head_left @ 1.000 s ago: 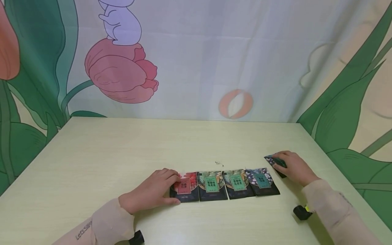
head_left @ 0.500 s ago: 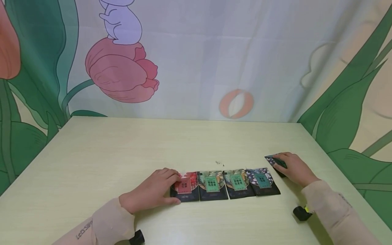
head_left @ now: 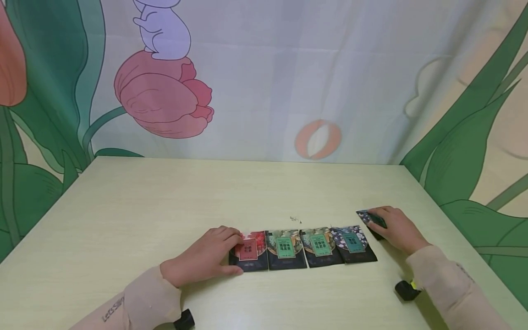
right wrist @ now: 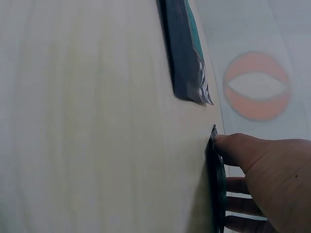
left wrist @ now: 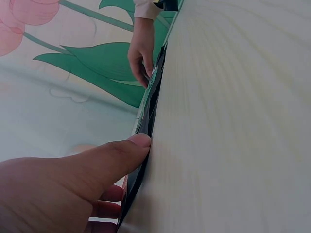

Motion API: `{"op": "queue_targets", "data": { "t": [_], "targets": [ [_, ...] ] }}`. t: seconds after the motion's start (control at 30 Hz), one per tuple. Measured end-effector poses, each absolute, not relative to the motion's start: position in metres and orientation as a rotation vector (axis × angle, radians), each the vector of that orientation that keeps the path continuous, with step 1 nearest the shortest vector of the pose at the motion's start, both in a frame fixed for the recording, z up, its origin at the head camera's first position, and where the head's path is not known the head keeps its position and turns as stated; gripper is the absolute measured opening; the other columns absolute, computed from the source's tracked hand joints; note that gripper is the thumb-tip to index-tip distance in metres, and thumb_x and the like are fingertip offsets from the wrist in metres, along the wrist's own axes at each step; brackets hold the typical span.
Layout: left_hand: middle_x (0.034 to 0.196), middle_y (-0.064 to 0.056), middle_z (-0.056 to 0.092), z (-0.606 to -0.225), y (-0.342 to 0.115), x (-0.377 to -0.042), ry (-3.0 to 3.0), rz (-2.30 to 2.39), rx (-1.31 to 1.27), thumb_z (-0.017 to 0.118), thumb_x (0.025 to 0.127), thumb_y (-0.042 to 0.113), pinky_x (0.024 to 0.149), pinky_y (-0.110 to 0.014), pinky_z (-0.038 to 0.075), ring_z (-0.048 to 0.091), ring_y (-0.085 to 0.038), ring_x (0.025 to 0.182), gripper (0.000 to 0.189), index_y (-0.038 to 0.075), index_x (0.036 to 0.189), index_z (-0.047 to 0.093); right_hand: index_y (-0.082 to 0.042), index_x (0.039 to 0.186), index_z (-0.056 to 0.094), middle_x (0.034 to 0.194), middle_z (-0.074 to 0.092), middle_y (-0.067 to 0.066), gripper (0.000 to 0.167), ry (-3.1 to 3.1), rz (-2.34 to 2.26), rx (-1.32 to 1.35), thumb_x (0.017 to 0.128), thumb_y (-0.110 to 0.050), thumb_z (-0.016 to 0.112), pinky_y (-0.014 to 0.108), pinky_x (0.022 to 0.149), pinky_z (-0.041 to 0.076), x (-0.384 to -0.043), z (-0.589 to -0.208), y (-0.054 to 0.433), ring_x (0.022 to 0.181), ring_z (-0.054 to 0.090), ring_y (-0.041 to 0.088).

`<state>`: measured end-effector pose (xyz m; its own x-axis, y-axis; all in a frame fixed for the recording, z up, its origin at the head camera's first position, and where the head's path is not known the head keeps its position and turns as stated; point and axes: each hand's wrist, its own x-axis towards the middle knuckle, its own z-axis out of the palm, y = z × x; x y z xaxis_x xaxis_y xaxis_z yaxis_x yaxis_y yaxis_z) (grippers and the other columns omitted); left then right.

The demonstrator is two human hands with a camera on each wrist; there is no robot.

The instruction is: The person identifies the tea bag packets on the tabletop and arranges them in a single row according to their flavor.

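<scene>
Several flat tea sachets lie side by side in a row: a red-topped sachet (head_left: 249, 266), two green-labelled sachets, one of them a green-labelled sachet (head_left: 285, 263), and a blue-flowered sachet (head_left: 359, 256). My left hand (head_left: 206, 256) rests at the left end, fingertips on the red sachet and thumb at its lower edge. To the right, apart from the row, my right hand (head_left: 398, 227) holds another flower-patterned sachet (head_left: 364, 215), tilted, thumb along one edge. In the right wrist view this held sachet (right wrist: 214, 179) appears edge-on, its face partly hidden by the fingers.
A pale wooden table (head_left: 206, 192) bears everything. Small dark marks (head_left: 295, 219) are on it above the row. A printed curtain (head_left: 255, 82) hangs behind the far edge. Black wrist devices, such as this one (head_left: 407, 290), sit below both sleeves.
Almost nothing differs. The right hand has shifted very slightly toward me; the left hand and the row have stayed in place.
</scene>
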<state>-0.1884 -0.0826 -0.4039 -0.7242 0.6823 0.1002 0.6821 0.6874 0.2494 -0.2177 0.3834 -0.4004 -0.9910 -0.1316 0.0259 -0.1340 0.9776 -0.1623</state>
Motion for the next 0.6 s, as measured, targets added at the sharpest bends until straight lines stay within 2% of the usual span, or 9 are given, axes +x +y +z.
{"op": "queue_targets", "data": {
  "t": [0.6],
  "targets": [
    [0.126, -0.004, 0.058, -0.4016, -0.0821, -0.1879, 2.878, 0.422, 1.161, 0.073, 0.079, 0.05, 0.106, -0.042, 0.042, 0.051, -0.022, 0.119, 0.061, 0.01, 0.123, 0.059, -0.002, 0.132, 0.056, 0.13, 0.052, 0.03, 0.047, -3.093, 0.242, 0.244, 0.092, -0.028, 0.062, 0.065, 0.098, 0.04, -0.2075, -0.399, 0.3835, 0.119, 0.047, 0.05]
  ]
}}
